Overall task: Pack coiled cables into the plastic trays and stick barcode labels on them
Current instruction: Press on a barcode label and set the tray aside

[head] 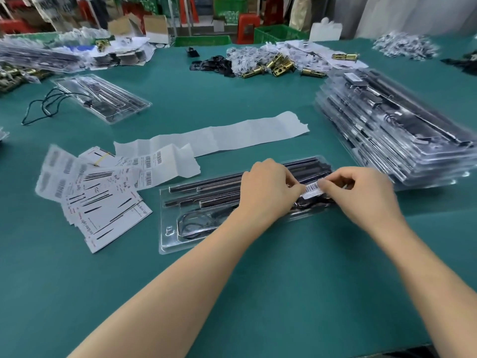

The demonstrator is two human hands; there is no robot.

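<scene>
Barcode label point(312, 190) is stretched between the two hands, over the right end of a clear plastic tray point(167, 228). The left hand point(268, 189) pinches the label's left edge with curled thumb and forefinger. The right hand point(361, 195) pinches its right edge the same way. Whether the label already touches the tray cannot be told.

The tray lies under both hands on the green table mat point(258, 280). Dark rods point(206, 187) fill its far half, and a coiled cable point(196, 223) lies in the near compartment, left of the left wrist.

Further left of the left hand lie barcode label sheets point(147, 164) and a fanned pile of printed cards point(103, 202). Beyond the hands lies a long strip of white backing paper point(232, 136). Just right of the right hand stands a stack of filled trays point(400, 130).
</scene>
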